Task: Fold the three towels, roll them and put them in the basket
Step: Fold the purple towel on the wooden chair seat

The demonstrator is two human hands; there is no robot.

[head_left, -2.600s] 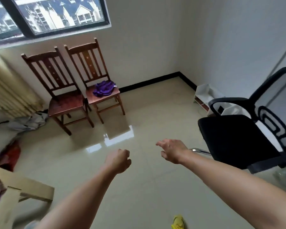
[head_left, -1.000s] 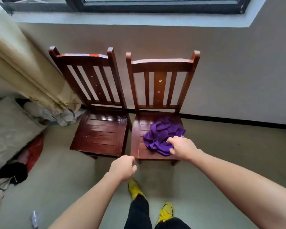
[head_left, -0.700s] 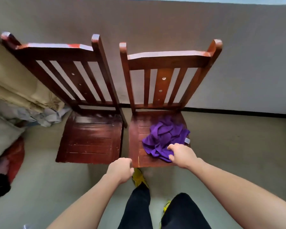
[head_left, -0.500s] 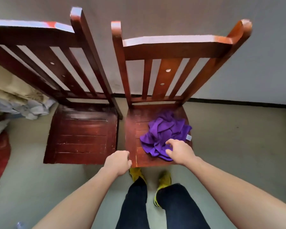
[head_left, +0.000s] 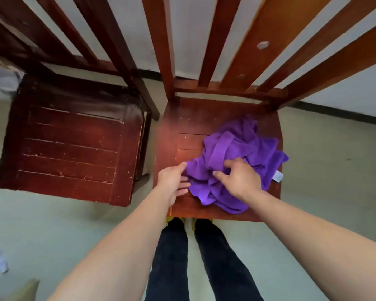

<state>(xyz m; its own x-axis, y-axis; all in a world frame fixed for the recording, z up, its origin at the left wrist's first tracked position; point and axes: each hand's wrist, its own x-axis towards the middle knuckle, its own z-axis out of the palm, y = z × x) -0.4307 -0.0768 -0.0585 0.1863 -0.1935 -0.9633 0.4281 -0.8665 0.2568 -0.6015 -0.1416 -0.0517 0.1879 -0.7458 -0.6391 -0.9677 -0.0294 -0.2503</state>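
Here, crumpled purple towels [head_left: 237, 144] (white tag [head_left: 277, 176]) — right hand [head_left: 240, 181] fingers clutch them; left hand [head_left: 173, 181] seemingly open.

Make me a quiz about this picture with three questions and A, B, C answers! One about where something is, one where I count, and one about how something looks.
1. Where is the purple towel pile?
A) on the floor
B) on the seat of the right chair
C) in a basket

2. How many wooden chairs are there?
A) one
B) four
C) two

3. How does the pile look?
A) crumpled
B) rolled up
C) folded flat

Answers:
1 B: the pile lies on that seat.
2 C: the left chair stands right beside the right chair.
3 A: the cloth is bunched in loose wrinkles, and the right hand grips it.
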